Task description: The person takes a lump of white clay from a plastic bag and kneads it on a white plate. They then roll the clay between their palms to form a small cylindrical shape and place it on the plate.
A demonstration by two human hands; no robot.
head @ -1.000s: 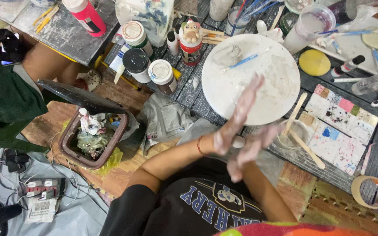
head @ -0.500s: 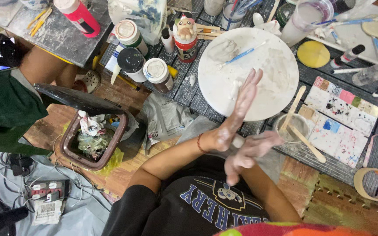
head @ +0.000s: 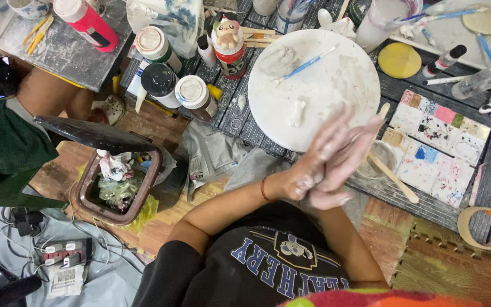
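Just below the round white board (head: 319,85), the left hand (head: 313,165) and right hand (head: 336,170) are pressing flat palm to palm, fingers straight, probably rolling clay I cannot see between them, so even, light pressure looks wise.

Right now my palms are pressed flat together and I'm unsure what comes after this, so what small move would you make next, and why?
Probably part the hands and set whatever is between them on the round white board. The left hand and right hand are pressed together, pale with clay, just at the board's near edge, and a small clay piece already lies there. Whether anything sits between the palms is hidden.
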